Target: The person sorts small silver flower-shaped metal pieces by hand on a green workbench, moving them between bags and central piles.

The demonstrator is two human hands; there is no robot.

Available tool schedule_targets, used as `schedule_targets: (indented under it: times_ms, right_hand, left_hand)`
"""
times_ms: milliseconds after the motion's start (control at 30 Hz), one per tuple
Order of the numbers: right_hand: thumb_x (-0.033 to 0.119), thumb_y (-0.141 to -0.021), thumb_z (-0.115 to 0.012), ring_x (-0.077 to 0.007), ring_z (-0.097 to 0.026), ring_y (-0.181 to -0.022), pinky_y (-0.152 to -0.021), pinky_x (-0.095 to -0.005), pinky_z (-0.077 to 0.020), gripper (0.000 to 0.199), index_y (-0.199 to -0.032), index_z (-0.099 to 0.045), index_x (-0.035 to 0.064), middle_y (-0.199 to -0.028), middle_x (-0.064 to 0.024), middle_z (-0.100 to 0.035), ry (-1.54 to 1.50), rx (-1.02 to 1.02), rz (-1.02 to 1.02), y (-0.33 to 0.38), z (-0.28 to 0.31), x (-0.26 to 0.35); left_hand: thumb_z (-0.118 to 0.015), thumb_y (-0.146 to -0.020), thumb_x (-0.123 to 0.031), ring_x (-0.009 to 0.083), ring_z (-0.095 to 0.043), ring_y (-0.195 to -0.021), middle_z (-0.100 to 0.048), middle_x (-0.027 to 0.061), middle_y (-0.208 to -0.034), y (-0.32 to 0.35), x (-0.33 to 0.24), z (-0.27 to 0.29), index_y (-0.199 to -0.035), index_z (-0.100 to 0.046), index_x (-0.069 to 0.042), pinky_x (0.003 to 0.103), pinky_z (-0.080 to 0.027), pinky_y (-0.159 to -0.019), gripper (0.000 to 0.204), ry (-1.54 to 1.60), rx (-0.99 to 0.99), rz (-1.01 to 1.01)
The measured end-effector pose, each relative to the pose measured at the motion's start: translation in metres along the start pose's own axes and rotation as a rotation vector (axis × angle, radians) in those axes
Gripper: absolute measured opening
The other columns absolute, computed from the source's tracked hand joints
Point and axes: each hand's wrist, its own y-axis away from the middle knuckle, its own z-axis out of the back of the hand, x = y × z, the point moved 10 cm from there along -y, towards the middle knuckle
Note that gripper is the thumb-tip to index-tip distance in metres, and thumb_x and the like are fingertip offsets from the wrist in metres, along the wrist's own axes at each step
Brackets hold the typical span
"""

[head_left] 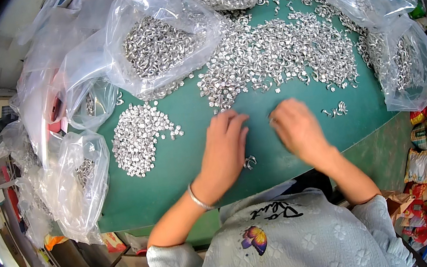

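Both hands are laid palm down on the green bench [184,159], close together near its middle. The left hand [224,145] is spread flat with its fingers pointing toward the large heap of small silver metal pieces [279,56], whose near edge lies just beyond the fingertips. The right hand [295,127] is loosely curled (its fingertips are blurred), so whether anything is pinched in it cannot be told. A few loose pieces [250,162] are seen just beside the left wrist, between the two forearms, and a small cluster [336,111] lies near the right hand on its outer side. A smaller sorted pile [138,138] is set well to the left of the left hand. Clear plastic bags [157,43] partly filled with the same pieces are ranged around the bench's far and side edges.
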Motion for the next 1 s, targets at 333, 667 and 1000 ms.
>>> schedule_targets:
  times_ms: [333, 667, 1000]
  right_hand:
    - [0.007, -0.076, -0.071, -0.0283, -0.052, -0.092, -0.077, -0.0390, -0.0425, 0.020, -0.094, -0.063, 0.0019, -0.095, -0.0094, -0.056, 0.129, -0.120, 0.000, -0.039, 0.017, -0.009]
    - [0.005, -0.077, -0.070, -0.0298, -0.055, -0.092, -0.077, -0.0396, -0.0457, 0.024, -0.100, -0.064, 0.0026, -0.099, -0.0089, -0.057, -0.578, 0.277, -0.107, 0.005, -0.018, 0.019]
    - [0.005, -0.080, -0.067, -0.0301, -0.054, -0.088, -0.076, -0.0389, -0.0447, 0.014, -0.092, -0.060, 0.0015, -0.095, -0.0105, -0.055, -0.102, 0.048, 0.078, -0.020, -0.002, 0.008]
  left_hand:
    - [-0.068, -0.081, -0.004, 0.0383, -0.041, -0.131, -0.047, 0.0169, -0.135, 0.047, -0.027, -0.037, -0.123, -0.056, 0.001, 0.051, -0.035, -0.108, 0.044, -0.128, 0.198, -0.192]
    - [-0.070, -0.078, -0.004, 0.0366, -0.047, -0.122, -0.050, 0.0169, -0.125, 0.036, -0.023, -0.010, -0.122, -0.054, 0.001, 0.047, -0.039, -0.103, 0.048, 0.005, 0.026, -0.074]
    - [-0.068, -0.078, 0.001, 0.0349, -0.053, -0.114, -0.056, 0.0157, -0.113, 0.046, -0.029, -0.021, -0.110, -0.061, 0.001, 0.042, -0.045, -0.095, 0.033, -0.019, 0.124, -0.263]
